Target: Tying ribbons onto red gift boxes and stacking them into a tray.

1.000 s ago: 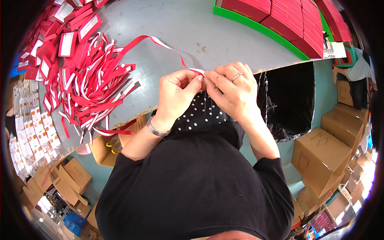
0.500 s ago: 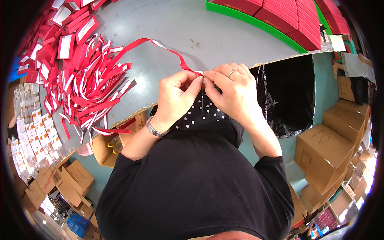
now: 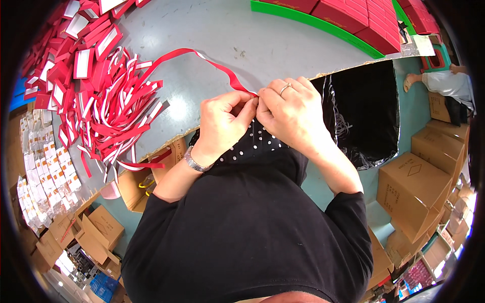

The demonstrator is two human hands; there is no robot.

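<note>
A red ribbon (image 3: pixel 221 67) with a white underside arches from the tangled heap of ribbons (image 3: pixel 118 108) over to my fingers. Its near end is pinched in my left hand (image 3: pixel 225 121), which wears a metal watch band on the wrist. Tight against it, my right hand (image 3: pixel 293 111), with a ring on one finger, also closes on the ribbon's end. The fingertips of both hands meet just beyond the table's near edge, above my polka-dot cloth. What exactly lies between the fingertips is hidden.
Small red boxes (image 3: pixel 83 63) pile up at the far left of the grey table (image 3: pixel 172 101). Stacked red boxes (image 3: pixel 348 17) stand in a green tray (image 3: pixel 323 30) at the far right. A black-lined bin (image 3: pixel 366 116) sits right of my hands; cartons (image 3: pixel 414 179) stand beyond it.
My right hand has turned slightly, its fingers curling closer over the ribbon end. The small white end seen between the fingertips is now covered. At the right edge, another person's leg shows more.
</note>
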